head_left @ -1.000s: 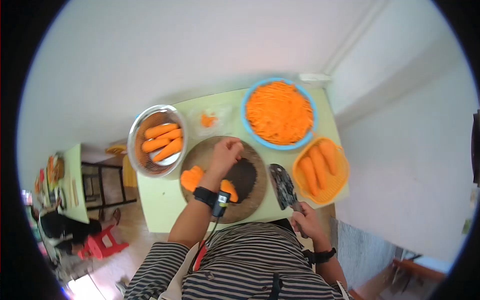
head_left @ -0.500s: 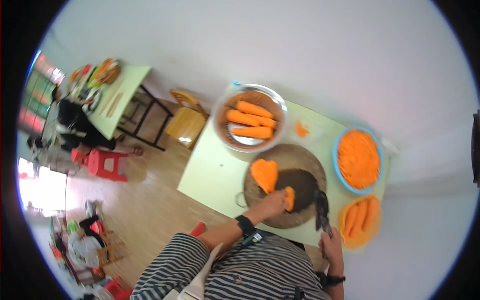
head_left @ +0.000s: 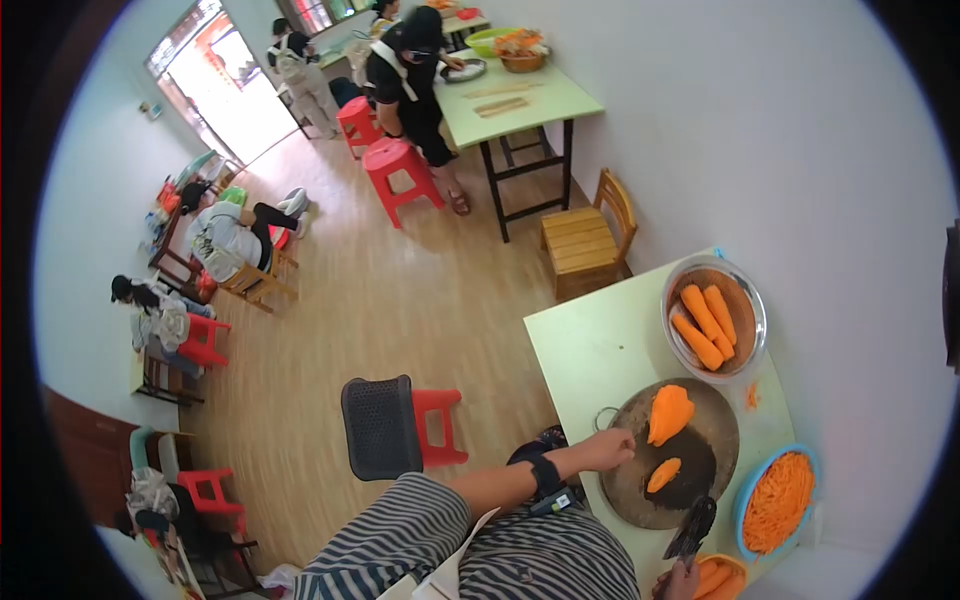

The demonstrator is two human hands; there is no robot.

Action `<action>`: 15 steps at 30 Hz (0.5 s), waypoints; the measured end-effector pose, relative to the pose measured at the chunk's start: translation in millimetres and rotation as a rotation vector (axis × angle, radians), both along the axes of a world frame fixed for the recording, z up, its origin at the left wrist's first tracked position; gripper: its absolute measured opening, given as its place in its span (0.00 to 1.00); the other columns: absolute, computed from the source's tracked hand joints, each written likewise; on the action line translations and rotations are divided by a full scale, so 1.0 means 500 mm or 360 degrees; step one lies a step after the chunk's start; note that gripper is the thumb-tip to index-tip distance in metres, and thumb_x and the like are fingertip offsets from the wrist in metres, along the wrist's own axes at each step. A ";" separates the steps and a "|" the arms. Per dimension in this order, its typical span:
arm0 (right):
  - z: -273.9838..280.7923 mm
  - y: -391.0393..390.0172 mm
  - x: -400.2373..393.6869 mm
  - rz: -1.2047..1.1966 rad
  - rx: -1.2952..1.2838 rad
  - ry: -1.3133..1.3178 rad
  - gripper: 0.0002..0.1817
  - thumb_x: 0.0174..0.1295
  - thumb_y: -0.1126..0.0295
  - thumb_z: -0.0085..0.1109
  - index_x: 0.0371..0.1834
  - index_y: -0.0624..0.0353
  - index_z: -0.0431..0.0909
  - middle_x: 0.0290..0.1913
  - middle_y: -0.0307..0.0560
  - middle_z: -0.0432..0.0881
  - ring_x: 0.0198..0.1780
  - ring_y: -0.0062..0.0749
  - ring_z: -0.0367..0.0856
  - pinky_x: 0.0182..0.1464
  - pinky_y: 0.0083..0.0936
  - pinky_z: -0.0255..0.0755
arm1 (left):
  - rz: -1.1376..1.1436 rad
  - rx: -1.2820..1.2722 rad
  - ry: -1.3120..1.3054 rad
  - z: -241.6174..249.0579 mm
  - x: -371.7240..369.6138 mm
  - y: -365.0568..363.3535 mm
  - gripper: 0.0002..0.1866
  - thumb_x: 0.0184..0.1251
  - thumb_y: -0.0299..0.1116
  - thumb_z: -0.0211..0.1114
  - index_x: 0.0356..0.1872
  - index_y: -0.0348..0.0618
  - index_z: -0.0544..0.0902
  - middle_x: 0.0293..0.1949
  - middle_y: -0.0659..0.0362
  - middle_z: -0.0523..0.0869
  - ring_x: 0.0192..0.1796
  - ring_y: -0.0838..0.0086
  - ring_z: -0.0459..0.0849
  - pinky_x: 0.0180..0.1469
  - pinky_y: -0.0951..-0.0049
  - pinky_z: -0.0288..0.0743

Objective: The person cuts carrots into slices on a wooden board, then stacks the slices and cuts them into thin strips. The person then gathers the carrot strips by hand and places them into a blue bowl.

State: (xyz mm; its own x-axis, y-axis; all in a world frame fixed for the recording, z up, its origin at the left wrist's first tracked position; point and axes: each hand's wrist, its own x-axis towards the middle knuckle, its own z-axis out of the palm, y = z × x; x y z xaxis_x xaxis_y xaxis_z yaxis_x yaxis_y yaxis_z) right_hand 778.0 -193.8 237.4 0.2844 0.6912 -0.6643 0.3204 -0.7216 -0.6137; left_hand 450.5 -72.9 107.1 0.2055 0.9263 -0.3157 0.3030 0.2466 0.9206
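My left hand (head_left: 608, 450) is over the left edge of a round wooden chopping board (head_left: 710, 410), its fingers curled together with nothing visible in them. Just beyond the fingertips lies a small piece of carrot (head_left: 663, 475). A fanned stack of carrot slices (head_left: 671, 413) rests higher up the board. My right hand (head_left: 677, 580), partly cut off at the bottom, grips a dark-bladed kitchen knife (head_left: 692, 530), whose blade reaches the board's lower right edge.
A steel bowl (head_left: 758, 310) with a brown strainer holds peeled carrots. Shredded carrot fills a blue basin (head_left: 745, 520); more carrots (head_left: 715, 578) sit below it. To the left are a red stool (head_left: 437, 425) and a wooden chair (head_left: 585, 240). Several people work at other tables.
The view has swung left, showing more of the room. My left hand has let go of the small carrot piece and drawn back left. The knife stays in my right hand.
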 end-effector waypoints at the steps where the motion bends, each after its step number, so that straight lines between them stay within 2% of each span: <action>1: -0.008 0.008 0.012 0.0028 0.0025 0.0015 0.11 0.75 0.58 0.49 0.51 0.51 0.70 0.22 0.37 0.72 0.14 0.21 0.67 0.12 0.21 0.57 | 0.0088 0.0066 -0.0019 -0.004 -0.006 -0.020 0.14 0.66 0.37 0.67 0.45 0.37 0.83 0.41 0.46 0.89 0.46 0.53 0.88 0.49 0.58 0.81; 5: -0.029 0.026 0.081 0.0276 0.0111 0.0036 0.14 0.74 0.56 0.52 0.52 0.53 0.71 0.21 0.38 0.73 0.13 0.23 0.68 0.12 0.22 0.59 | 0.0170 0.0019 0.0018 -0.001 -0.034 -0.092 0.16 0.67 0.39 0.67 0.46 0.36 0.84 0.39 0.47 0.89 0.43 0.58 0.88 0.47 0.60 0.81; 7: -0.047 0.038 0.095 0.0472 0.0215 -0.0100 0.16 0.73 0.55 0.53 0.50 0.56 0.72 0.21 0.40 0.75 0.13 0.25 0.69 0.13 0.23 0.60 | 0.0327 -0.0264 -0.0065 0.045 -0.051 -0.120 0.17 0.68 0.40 0.67 0.47 0.36 0.84 0.37 0.49 0.89 0.39 0.63 0.88 0.43 0.62 0.81; 11: -0.050 0.048 0.082 0.0432 0.0143 -0.0162 0.17 0.73 0.54 0.53 0.48 0.58 0.72 0.22 0.42 0.76 0.13 0.26 0.70 0.14 0.24 0.62 | 0.0512 -0.0247 -0.0064 -0.016 -0.062 -0.165 0.18 0.68 0.41 0.68 0.48 0.35 0.85 0.34 0.51 0.89 0.35 0.68 0.87 0.39 0.65 0.81; 13: -0.039 0.042 0.061 0.0401 0.0167 -0.0136 0.18 0.74 0.53 0.53 0.47 0.58 0.71 0.21 0.41 0.75 0.13 0.26 0.69 0.14 0.24 0.62 | 0.0567 -0.0155 -0.0076 -0.022 -0.070 -0.185 0.17 0.72 0.39 0.67 0.51 0.35 0.84 0.33 0.59 0.85 0.31 0.77 0.82 0.33 0.74 0.78; 15: -0.020 0.036 0.041 0.0347 0.0150 -0.0096 0.18 0.74 0.52 0.53 0.46 0.58 0.70 0.21 0.41 0.74 0.13 0.25 0.69 0.14 0.24 0.62 | 0.0560 -0.0229 -0.0100 -0.019 -0.071 -0.205 0.17 0.70 0.39 0.68 0.49 0.34 0.84 0.33 0.58 0.86 0.31 0.75 0.84 0.34 0.71 0.79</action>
State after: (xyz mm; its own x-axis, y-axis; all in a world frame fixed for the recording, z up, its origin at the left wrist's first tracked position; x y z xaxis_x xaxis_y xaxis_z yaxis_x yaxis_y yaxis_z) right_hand 798.3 -175.6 227.4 0.1588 0.7990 -0.5800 0.5008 -0.5715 -0.6501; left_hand 415.1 -175.4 97.4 -0.0943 0.8906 -0.4449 0.1209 0.4538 0.8829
